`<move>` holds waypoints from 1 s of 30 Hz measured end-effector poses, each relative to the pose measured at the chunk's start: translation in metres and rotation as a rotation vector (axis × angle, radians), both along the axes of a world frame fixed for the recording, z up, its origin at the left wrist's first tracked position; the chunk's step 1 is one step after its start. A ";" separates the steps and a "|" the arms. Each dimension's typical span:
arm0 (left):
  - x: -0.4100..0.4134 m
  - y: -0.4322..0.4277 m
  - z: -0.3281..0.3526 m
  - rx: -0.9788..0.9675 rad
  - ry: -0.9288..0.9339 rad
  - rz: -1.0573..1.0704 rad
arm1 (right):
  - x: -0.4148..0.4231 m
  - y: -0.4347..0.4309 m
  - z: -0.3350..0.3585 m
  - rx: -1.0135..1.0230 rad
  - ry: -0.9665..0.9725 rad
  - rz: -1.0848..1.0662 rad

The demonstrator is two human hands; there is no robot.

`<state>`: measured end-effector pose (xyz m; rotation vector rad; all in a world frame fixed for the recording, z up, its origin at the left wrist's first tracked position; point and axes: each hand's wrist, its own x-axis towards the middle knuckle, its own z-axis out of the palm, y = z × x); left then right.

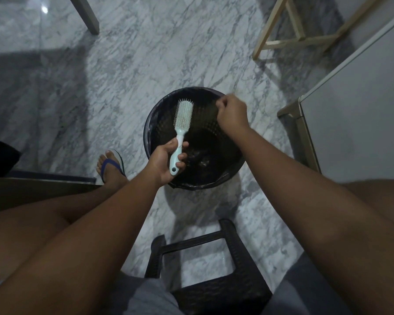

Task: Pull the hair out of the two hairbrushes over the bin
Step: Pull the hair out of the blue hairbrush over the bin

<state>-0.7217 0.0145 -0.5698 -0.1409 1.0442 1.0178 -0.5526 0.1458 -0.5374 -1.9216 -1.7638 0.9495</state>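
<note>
My left hand (166,161) grips the handle of a pale mint hairbrush (183,120), bristles facing up, held over the black bin (150,123). The bin is round, lined with a dark bag, and has dark clumps of hair (198,159) at its bottom. My right hand (232,113) hovers over the bin's far right rim, to the right of the brush head, its fingers pinched together; whether strands are between them is too fine to tell. Only one hairbrush is in view.
A dark woven plastic stool (214,264) stands under me between my legs. My left foot in a blue flip-flop (110,168) rests left of the bin. A white cabinet (359,114) stands at right, wooden frame legs (291,30) at the back, marble floor all round.
</note>
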 end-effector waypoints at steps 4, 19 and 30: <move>-0.003 0.002 0.004 0.017 0.042 -0.038 | 0.008 -0.012 -0.015 -0.295 -0.280 0.225; 0.008 0.013 0.007 0.108 0.050 -0.112 | -0.034 -0.024 -0.004 0.137 0.045 0.349; 0.002 -0.002 0.003 0.026 0.037 -0.041 | -0.026 -0.003 0.015 0.379 0.196 0.128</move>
